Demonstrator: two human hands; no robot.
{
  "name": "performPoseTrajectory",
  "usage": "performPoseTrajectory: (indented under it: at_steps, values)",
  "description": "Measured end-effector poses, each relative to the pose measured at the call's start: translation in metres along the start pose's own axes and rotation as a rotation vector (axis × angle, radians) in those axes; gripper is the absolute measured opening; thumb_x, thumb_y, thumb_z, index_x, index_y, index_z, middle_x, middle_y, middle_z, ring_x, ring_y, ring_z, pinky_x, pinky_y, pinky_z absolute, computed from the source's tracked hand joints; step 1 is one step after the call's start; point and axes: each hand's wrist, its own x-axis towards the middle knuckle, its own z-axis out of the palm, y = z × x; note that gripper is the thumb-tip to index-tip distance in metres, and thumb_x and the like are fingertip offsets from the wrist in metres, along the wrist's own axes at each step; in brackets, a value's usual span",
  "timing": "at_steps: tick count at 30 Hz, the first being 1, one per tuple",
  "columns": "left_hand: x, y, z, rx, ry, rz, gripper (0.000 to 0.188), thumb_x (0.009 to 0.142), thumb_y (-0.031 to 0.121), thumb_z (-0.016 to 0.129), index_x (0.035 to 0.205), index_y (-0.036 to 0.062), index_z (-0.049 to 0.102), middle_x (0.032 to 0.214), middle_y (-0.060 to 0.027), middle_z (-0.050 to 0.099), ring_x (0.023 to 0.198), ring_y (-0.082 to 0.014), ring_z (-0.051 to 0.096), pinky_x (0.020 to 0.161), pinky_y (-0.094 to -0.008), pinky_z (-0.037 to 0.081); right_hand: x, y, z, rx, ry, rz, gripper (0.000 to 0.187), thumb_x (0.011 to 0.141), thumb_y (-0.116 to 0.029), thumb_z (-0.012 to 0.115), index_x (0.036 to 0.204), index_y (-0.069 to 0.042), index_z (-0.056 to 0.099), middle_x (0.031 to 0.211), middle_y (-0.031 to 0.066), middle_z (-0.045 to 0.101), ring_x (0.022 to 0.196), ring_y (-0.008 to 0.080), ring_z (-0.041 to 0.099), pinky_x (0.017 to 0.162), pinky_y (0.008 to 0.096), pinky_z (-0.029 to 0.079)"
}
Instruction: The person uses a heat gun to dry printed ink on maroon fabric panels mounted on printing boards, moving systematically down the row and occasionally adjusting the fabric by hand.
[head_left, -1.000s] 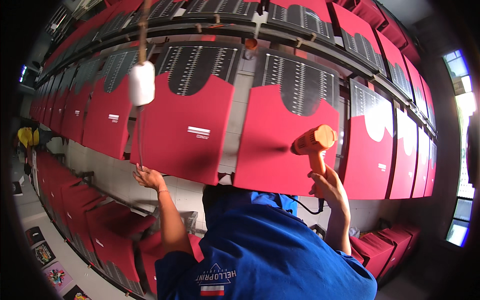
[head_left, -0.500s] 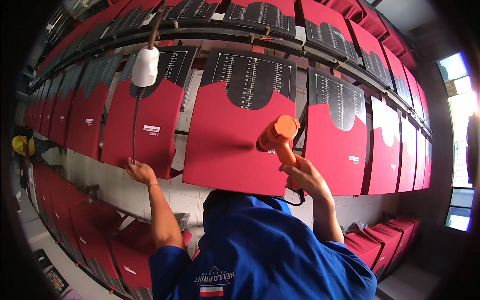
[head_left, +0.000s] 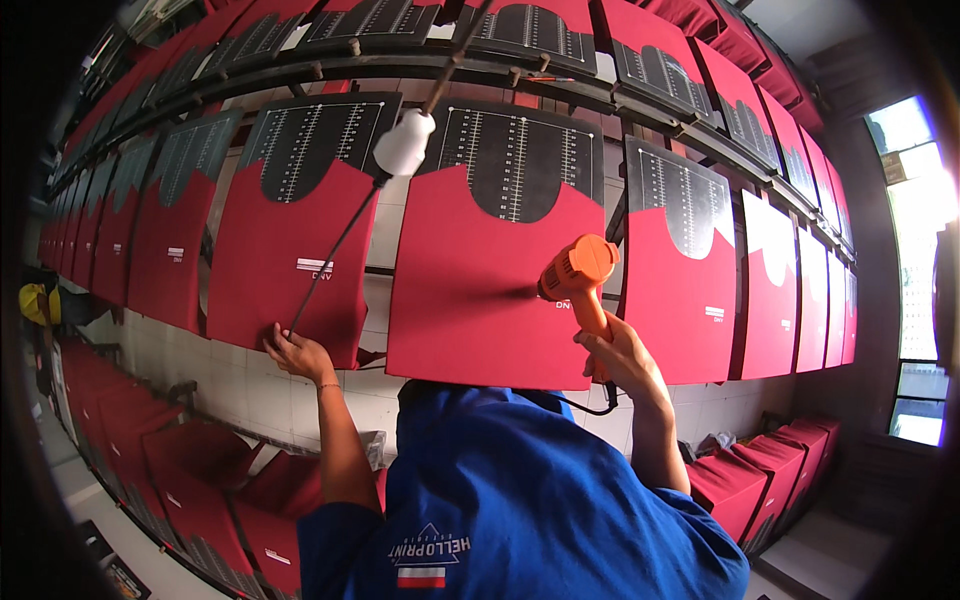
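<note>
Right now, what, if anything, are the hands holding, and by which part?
The right hand holds the orange heat gun by its handle. The left hand is at the lower visible end of the black cord; whether it grips cannot be told.

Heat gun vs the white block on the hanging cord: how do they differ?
Colour: the heat gun is orange; the white block is white.
Shape: the heat gun has a barrel and handle; the white block is a rounded lump.
Support: the right hand grips the heat gun; the white block is on the cord, untouched by either hand.
Shared: both show before red-covered boards.
</note>
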Motion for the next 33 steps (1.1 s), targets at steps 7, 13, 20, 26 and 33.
performPoseTrajectory:
  at_steps: [7,13,20,26,33]
  values:
    - [-0.002,-0.003,0.002,-0.018,-0.047,-0.063,0.035,0.102,0.027,0.041,0.132,0.0151,0.056,0.151,-0.0187,0.032,0.140,-0.0325,0.031,0.109,-0.0500,0.029,-0.003,0.009,-0.003,0.058,0.050,-0.007,0.032,0.091,-0.021,0.061,0.114,0.001,0.054,0.071,0.0030,0.057,0.056,0.0102,0.058,0.051,0.0252,0.047]
    - [-0.002,0.004,-0.004,0.019,-0.031,-0.037,0.037,0.102,0.028,0.041,0.132,0.0147,0.056,0.150,-0.0201,0.032,0.136,-0.0370,0.036,0.107,-0.0508,0.032,-0.009,0.019,-0.018,0.062,0.067,-0.009,0.032,0.090,-0.019,0.062,0.114,0.001,0.054,0.069,0.0021,0.055,0.056,0.0105,0.057,0.051,0.0256,0.046]
    - [-0.003,0.017,-0.010,0.032,-0.100,-0.101,0.040,0.101,0.033,0.041,0.135,0.0156,0.054,0.152,-0.0188,0.031,0.137,-0.0365,0.035,0.108,-0.0501,0.032,-0.011,0.035,-0.030,0.097,0.111,-0.075,0.029,0.092,-0.021,0.060,0.111,0.001,0.057,0.078,0.0028,0.060,0.056,0.0081,0.057,0.050,0.0226,0.046]
    - [-0.004,0.012,-0.011,0.056,-0.121,-0.066,0.042,0.102,0.033,0.038,0.137,0.0152,0.052,0.152,-0.0195,0.030,0.140,-0.0342,0.031,0.109,-0.0499,0.032,-0.024,0.035,-0.038,0.193,0.060,-0.012,0.019,0.090,-0.015,0.061,0.102,-0.001,0.055,0.069,0.0036,0.058,0.055,0.0092,0.056,0.048,0.0234,0.043]
    - [0.006,-0.007,-0.016,0.058,-0.205,0.080,0.042,0.103,0.029,0.037,0.139,0.0115,0.048,0.151,-0.0225,0.029,0.139,-0.0368,0.031,0.109,-0.0505,0.033,-0.028,0.043,-0.029,0.250,0.037,0.003,0.022,0.090,-0.017,0.061,0.104,-0.002,0.056,0.074,0.0015,0.056,0.057,0.0084,0.058,0.048,0.0225,0.044]
